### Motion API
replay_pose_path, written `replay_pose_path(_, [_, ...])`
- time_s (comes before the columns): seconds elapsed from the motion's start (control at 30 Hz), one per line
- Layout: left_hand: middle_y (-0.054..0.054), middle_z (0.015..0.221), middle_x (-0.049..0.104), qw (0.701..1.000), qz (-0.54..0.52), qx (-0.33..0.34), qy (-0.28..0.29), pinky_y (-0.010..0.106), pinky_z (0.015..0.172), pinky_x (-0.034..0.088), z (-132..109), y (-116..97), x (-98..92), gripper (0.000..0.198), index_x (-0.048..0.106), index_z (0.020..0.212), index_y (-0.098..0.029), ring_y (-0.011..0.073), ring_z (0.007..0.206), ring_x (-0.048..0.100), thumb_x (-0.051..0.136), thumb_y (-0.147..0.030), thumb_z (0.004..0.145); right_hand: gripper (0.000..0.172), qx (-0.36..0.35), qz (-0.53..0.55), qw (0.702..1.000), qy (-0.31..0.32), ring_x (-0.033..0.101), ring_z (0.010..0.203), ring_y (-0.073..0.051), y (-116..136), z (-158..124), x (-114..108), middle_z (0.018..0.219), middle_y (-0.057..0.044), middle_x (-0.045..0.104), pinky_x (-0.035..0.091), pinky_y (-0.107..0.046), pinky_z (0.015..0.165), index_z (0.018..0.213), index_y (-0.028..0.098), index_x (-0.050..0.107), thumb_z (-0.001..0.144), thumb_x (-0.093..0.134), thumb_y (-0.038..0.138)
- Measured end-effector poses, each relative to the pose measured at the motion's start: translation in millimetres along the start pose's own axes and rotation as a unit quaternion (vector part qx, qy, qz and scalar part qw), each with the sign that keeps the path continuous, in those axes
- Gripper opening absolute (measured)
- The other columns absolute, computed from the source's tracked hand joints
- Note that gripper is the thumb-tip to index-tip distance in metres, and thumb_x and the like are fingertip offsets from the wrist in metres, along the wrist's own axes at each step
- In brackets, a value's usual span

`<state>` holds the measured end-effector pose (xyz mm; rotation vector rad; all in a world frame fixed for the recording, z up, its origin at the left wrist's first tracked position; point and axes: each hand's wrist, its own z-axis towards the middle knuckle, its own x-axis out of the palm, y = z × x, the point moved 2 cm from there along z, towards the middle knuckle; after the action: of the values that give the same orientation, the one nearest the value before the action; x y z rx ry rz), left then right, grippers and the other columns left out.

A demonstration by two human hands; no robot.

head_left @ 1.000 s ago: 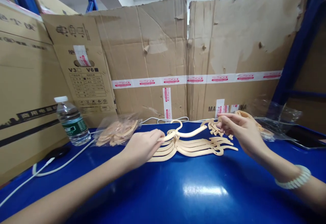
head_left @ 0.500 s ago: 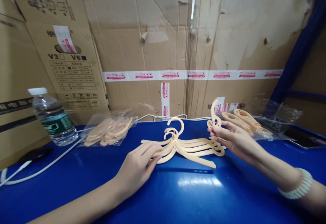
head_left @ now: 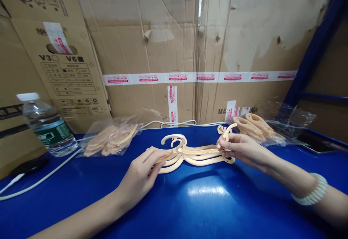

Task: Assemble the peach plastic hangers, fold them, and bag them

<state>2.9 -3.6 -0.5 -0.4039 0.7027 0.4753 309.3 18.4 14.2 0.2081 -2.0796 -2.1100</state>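
Note:
Several cream plastic hangers [head_left: 202, 162] lie stacked in the middle, their hooks [head_left: 174, 136] toward the left. My left hand [head_left: 144, 166] is closed on the left arm of the upper hanger, thumb in front and fingers behind. At the right ends of the hangers, my right hand [head_left: 239, 146] pinches a small cream hook-shaped piece [head_left: 228, 132] between thumb and fingers. The upper hanger's right arm reaches up to those fingertips; I cannot tell whether they grip it too. Fingers partly hide both ends.
A clear bag of folded hangers [head_left: 111, 137] lies at left, another open bag with hangers [head_left: 255, 126] at right. A water bottle [head_left: 50, 128], a black device [head_left: 29, 167] with white cable and a phone [head_left: 315, 143] rest on the blue table [head_left: 174, 210]. Cardboard [head_left: 146, 50] stands behind.
The upper hanger's right arm has swung from the front back toward my right hand, and its hook has tilted left. The hook-shaped piece in my right hand has tipped and come lower.

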Motion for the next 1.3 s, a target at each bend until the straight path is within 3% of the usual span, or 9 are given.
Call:
replay_pose_path(0.17, [0.005, 0.104, 0.064, 1.000, -0.003, 0.003, 0.002, 0.027, 0.084, 0.050, -1, 1, 0.6, 0.026, 0.057, 0.114, -0.019, 0.0160, 0.097, 0.061, 0.046, -0.007, 0.094, 0.036, 0.060, 0.026, 0.997, 0.027, 0.063, 0.076, -0.014, 4, -3, 5, 0.076, -0.003, 0.066, 0.053, -0.025, 0.075, 0.074, 0.014, 0.068, 0.063, 0.085, 0.044])
replay_pose_path(0.33, [0.005, 0.104, 0.065, 1.000, -0.003, 0.006, 0.001, 0.027, 0.086, 0.050, -1, 1, 1.2, 0.027, 0.057, 0.114, -0.020, 0.0158, 0.097, 0.062, 0.045, -0.007, 0.094, 0.032, 0.050, 0.030, 0.998, 0.029, 0.066, 0.070, -0.013, 5, -4, 8, 0.073, -0.005, 0.068, 0.055, -0.023, 0.068, 0.074, 0.014, 0.065, 0.067, 0.084, 0.039])
replay_pose_path(0.47, [0.005, 0.105, 0.065, 1.000, -0.004, 0.009, 0.004, 0.028, 0.090, 0.049, -3, 1, 0.9, 0.026, 0.057, 0.113, -0.020, 0.0159, 0.101, 0.061, 0.046, -0.007, 0.094, 0.037, 0.053, 0.030, 0.998, 0.017, 0.065, 0.064, -0.012, 6, -4, 10, 0.069, -0.005, 0.068, 0.055, -0.022, 0.063, 0.068, 0.014, 0.062, 0.061, 0.087, 0.041])
replay_pose_path(0.67, [0.006, 0.109, 0.066, 1.000, 0.000, 0.008, 0.019, 0.029, 0.090, 0.050, -2, -1, 0.6, 0.028, 0.056, 0.117, -0.020, 0.0172, 0.104, 0.062, 0.045, -0.009, 0.095, 0.046, -0.008, 0.003, 0.999, -0.038, 0.066, 0.062, -0.014, 3, -3, 11, 0.066, -0.004, 0.068, 0.054, -0.025, 0.060, 0.068, 0.016, 0.058, 0.056, 0.087, 0.049])
replay_pose_path(0.83, [0.009, 0.109, 0.066, 1.000, -0.009, -0.005, 0.016, 0.028, 0.085, 0.052, 1, -3, 1.1, 0.026, 0.055, 0.117, -0.019, 0.0178, 0.101, 0.064, 0.045, -0.011, 0.095, 0.046, -0.059, -0.008, 0.995, -0.080, 0.061, 0.052, -0.012, -1, -3, 13, 0.056, 0.002, 0.063, 0.050, -0.025, 0.054, 0.070, 0.017, 0.056, 0.052, 0.089, 0.043])
replay_pose_path(1.0, [0.006, 0.099, 0.068, 0.998, -0.005, -0.057, -0.002, 0.029, 0.076, 0.055, 1, -4, 0.2, 0.026, 0.055, 0.117, -0.021, 0.0179, 0.086, 0.066, 0.047, -0.017, 0.093, 0.038, -0.088, 0.020, 0.994, -0.057, 0.060, 0.060, -0.013, 0, -2, 16, 0.071, -0.001, 0.066, 0.049, -0.027, 0.059, 0.080, 0.018, 0.061, 0.064, 0.082, 0.045])
replay_pose_path(1.1, [0.003, 0.091, 0.067, 0.995, -0.020, -0.101, -0.008, 0.026, 0.065, 0.053, 2, -3, -1.5, 0.024, 0.055, 0.116, -0.022, 0.0149, 0.072, 0.063, 0.048, -0.020, 0.093, 0.036, -0.110, 0.030, 0.992, -0.056, 0.057, 0.064, -0.013, 6, 0, 5, 0.088, -0.004, 0.067, 0.043, -0.025, 0.052, 0.091, 0.020, 0.067, 0.070, 0.078, 0.047])
replay_pose_path(1.2, [0.003, 0.091, 0.064, 0.994, -0.026, -0.109, 0.000, 0.023, 0.061, 0.051, 4, -4, -3.1, 0.020, 0.056, 0.110, -0.021, 0.0128, 0.067, 0.060, 0.046, -0.020, 0.093, 0.036, -0.103, -0.009, 0.993, -0.065, 0.052, 0.060, -0.013, 19, 3, -21, 0.079, -0.004, 0.065, 0.039, -0.025, 0.048, 0.082, 0.019, 0.071, 0.065, 0.079, 0.049])
replay_pose_path(1.3, [0.005, 0.096, 0.061, 0.997, -0.004, -0.072, 0.029, 0.023, 0.064, 0.051, 3, -6, -3.0, 0.018, 0.056, 0.106, -0.020, 0.0146, 0.075, 0.061, 0.043, -0.017, 0.094, 0.032, -0.060, -0.122, 0.991, -0.012, 0.053, 0.057, -0.013, 32, 5, -49, 0.073, -0.002, 0.067, 0.043, -0.029, 0.054, 0.075, 0.019, 0.073, 0.059, 0.084, 0.044])
